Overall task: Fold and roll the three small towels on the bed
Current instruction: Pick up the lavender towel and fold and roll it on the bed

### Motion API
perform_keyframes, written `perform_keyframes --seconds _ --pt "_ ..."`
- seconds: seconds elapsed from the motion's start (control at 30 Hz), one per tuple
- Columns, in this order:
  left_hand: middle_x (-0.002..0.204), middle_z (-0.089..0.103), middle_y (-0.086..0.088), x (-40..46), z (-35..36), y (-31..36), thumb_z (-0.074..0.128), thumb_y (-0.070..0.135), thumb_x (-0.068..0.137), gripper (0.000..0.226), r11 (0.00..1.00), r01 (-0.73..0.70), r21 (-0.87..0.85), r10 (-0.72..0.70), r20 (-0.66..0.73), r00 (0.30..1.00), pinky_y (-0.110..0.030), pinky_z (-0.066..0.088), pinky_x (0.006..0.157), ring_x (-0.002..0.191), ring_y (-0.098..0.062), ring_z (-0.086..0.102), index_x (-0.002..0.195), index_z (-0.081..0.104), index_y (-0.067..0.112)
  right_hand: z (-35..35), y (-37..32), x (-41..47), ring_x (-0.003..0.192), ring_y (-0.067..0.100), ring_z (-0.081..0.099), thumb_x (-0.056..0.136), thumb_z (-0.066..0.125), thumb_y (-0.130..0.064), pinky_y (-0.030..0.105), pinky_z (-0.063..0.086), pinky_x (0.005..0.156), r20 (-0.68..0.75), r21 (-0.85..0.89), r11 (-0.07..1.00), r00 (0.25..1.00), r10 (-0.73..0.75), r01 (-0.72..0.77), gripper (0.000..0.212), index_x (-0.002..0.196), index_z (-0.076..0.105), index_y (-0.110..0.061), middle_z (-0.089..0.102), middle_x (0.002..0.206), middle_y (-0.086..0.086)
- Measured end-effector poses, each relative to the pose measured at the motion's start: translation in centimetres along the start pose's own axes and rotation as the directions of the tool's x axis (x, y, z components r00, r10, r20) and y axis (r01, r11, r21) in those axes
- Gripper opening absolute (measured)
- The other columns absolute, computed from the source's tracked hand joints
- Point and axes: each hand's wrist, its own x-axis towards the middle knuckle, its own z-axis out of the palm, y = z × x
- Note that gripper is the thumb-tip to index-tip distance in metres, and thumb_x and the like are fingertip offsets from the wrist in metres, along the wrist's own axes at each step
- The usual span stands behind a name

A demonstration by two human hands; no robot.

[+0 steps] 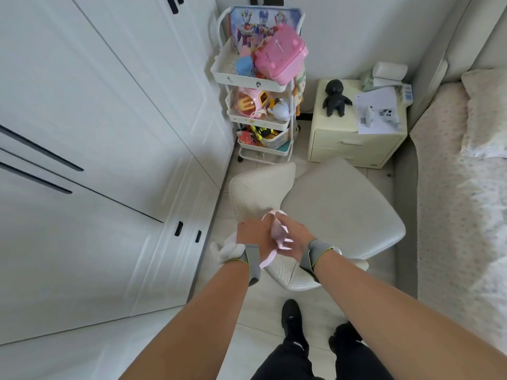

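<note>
Both my hands are over the left side of a cream chair (337,198). My left hand (253,234) is closed on a white towel (226,249) that bunches out to its left. Between the two hands hangs a pink towel (278,231); my right hand (292,238) grips it, and the cloth trails down to the chair's edge. Part of the pink towel is hidden behind the hands. I cannot pick out a third towel. The bed (461,204) runs along the right edge.
White wardrobe doors (90,160) fill the left. A three-tier white cart (260,80) of toys stands at the back. A cream nightstand (354,144) holds a black doll (336,98) and papers. A pillow (487,113) lies on the bed. My feet are on the pale floor.
</note>
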Motion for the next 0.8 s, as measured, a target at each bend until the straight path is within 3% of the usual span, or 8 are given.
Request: perform_keyframes --seconds 0.13,0.2,0.23,0.37,0.43,0.57,0.67,0.8 --pt "0.087 0.056 -0.012 -0.6 -1.0 0.9 0.061 0.03 0.091 0.021 0.964 0.015 -0.266 0.025 0.146 0.989 -0.045 0.051 0.071 0.08 -0.028 0.054 0.095 0.051 0.011 -0.6 -0.1 -0.2 0.117 0.028 0.061 0.063 0.076 -0.064 0.04 0.058 0.083 -0.034 0.024 0.999 0.999 -0.037 0.038 0.074 0.124 0.064 -0.024 0.063 0.13 0.002" --pt "0.079 0.046 -0.026 -2.2 -1.4 2.9 0.054 0.021 0.088 0.023 0.801 -0.02 -0.599 0.035 0.014 0.999 -0.05 0.042 0.055 0.071 -0.036 0.047 0.093 0.043 0.002 -1.0 0.0 -0.6 0.11 0.026 0.062 0.071 0.074 -0.064 0.043 0.056 0.092 -0.058 0.007 0.999 0.997 -0.049 0.049 0.063 0.118 0.067 -0.023 0.067 0.121 0.002" --pt "0.078 0.045 -0.031 -2.9 -1.3 4.1 0.052 0.02 0.085 0.023 0.709 0.034 -0.705 -0.107 -0.06 0.992 -0.053 0.039 0.049 0.067 -0.042 0.047 0.091 0.044 0.0 -1.5 0.1 -0.7 0.11 0.026 0.062 0.074 0.073 -0.064 0.046 0.054 0.097 -0.061 0.003 0.998 0.996 -0.058 0.058 0.059 0.115 0.07 -0.023 0.068 0.118 0.001" --pt "0.056 0.053 -0.002 -3.5 -3.2 7.4 0.045 0.047 0.088 0.04 0.838 0.143 -0.526 -0.299 -0.224 0.927 -0.035 0.043 0.045 0.05 -0.018 0.053 0.067 0.051 0.013 -3.3 0.3 -0.5 0.118 0.031 0.066 0.057 0.08 -0.078 0.053 0.05 0.105 0.04 0.168 0.986 0.999 -0.014 0.007 0.085 0.12 0.073 -0.021 0.069 0.13 0.009" --pt "0.061 0.059 0.002 -3.3 -5.2 7.8 0.049 0.041 0.09 0.033 0.882 0.035 -0.47 -0.202 -0.31 0.929 -0.03 0.04 0.052 0.058 -0.017 0.056 0.065 0.05 0.018 -4.3 -0.7 -0.5 0.12 0.033 0.066 0.062 0.076 -0.081 0.053 0.043 0.112 0.144 0.23 0.972 0.987 -0.069 0.034 0.085 0.122 0.073 -0.02 0.07 0.129 0.015" --pt "0.09 0.069 0.01 -2.2 -8.0 7.8 0.058 0.035 0.087 0.014 0.695 -0.193 -0.692 0.172 -0.101 0.98 -0.025 0.042 0.076 0.089 -0.017 0.063 0.074 0.062 0.039 -5.8 -4.3 -3.3 0.1 0.031 0.063 0.077 0.07 -0.062 0.045 0.04 0.097 0.101 0.177 0.963 0.969 -0.224 0.204 0.039 0.081 0.072 -0.023 0.069 0.088 0.012" --pt "0.098 0.068 0.013 -1.5 -8.6 10.4 0.061 0.03 0.093 0.009 0.669 -0.296 -0.682 0.247 -0.171 0.954 -0.015 0.042 0.073 0.095 -0.014 0.063 0.095 0.064 0.039 -8.1 -6.5 -6.2 0.097 0.031 0.064 0.079 0.068 -0.033 0.045 0.05 0.088 -0.125 0.21 0.872 0.897 -0.425 0.442 0.019 0.093 0.068 -0.019 0.066 0.094 0.015" --pt "0.097 0.066 0.012 -1.5 -9.4 13.8 0.062 0.03 0.097 0.007 0.629 -0.372 -0.683 0.282 -0.245 0.927 -0.025 0.044 0.08 0.093 -0.015 0.062 0.102 0.064 0.035 -10.4 -8.5 -9.3 0.105 0.031 0.072 0.083 0.063 -0.018 0.047 0.058 0.097 -0.306 0.232 0.74 0.769 -0.56 0.631 0.044 0.127 0.064 -0.018 0.072 0.118 0.016"
